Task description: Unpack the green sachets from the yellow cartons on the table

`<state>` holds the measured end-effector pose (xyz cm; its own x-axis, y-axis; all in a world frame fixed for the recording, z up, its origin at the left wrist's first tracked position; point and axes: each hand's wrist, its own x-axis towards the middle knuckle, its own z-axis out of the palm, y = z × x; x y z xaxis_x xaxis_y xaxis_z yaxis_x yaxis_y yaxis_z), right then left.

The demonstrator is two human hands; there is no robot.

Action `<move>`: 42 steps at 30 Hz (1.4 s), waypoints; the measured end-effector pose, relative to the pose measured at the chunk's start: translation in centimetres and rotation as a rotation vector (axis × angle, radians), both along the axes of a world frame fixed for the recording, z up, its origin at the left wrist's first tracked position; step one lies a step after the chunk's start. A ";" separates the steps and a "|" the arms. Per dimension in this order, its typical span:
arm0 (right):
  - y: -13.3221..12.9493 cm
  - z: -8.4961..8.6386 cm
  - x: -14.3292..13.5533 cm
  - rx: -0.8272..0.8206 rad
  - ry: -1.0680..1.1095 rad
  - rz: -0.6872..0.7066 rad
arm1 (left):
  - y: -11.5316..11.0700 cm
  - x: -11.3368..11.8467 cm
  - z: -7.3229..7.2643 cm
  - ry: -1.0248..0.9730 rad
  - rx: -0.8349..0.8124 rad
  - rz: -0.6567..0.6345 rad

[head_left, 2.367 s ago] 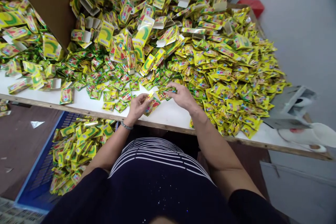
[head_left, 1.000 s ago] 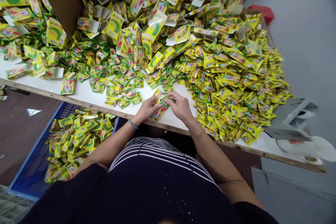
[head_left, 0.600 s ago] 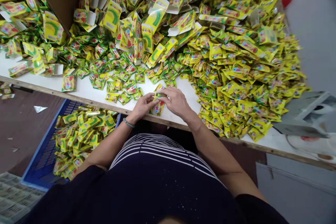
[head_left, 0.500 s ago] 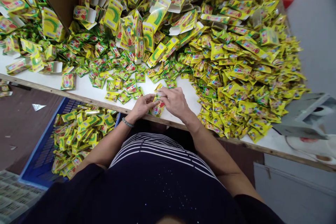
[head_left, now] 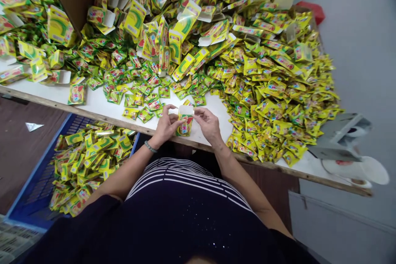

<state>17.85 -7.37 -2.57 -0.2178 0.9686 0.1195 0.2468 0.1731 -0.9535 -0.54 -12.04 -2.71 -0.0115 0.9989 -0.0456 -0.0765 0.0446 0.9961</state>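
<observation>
The white worktop (head_left: 223,117) spreads before me, piled at twelve o'clock with cartons (head_left: 187,18) and at two to three o'clock with yellow sachets (head_left: 272,99). A blue crate (head_left: 38,192) of filled-looking cartons sits lower, at eight o'clock. Green sachets (head_left: 145,90) lie loose at eleven. My left hand (head_left: 165,127) has its fingers closed round a small carton (head_left: 185,125) over the worktop's near edge, thumb across the printed front; my right hand (head_left: 209,126) meets its upper edge at three o'clock, fingertips bunched close, though I cannot tell whether they grip. I judge the carton light, its thin card stiff along the folds but easily dented, its glossy face a little slippery; it is best held lightly by the sides, clear of the raised pale flap (head_left: 186,110).
</observation>
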 end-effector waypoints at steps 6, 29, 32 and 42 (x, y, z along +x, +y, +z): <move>-0.2 -0.2 -0.2 -0.007 -0.083 0.078 | 0.2 0.2 0.0 0.074 0.049 -0.085; 3.1 2.9 0.2 0.108 -0.385 0.295 | 0.6 0.5 0.0 -0.067 -0.069 -0.143; 4.3 2.9 0.3 -0.025 -0.342 0.353 | 0.5 0.5 0.3 -0.057 -0.051 -0.150; 2.5 2.4 2.0 0.011 -0.314 0.479 | 0.3 0.4 0.0 -0.074 -0.054 -0.152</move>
<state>19.87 -4.85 -0.18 -0.6587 0.7523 -0.0126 0.4095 0.3444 -0.8448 -0.14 -11.70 -2.74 0.1444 0.9850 -0.0947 -0.1380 0.1148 0.9838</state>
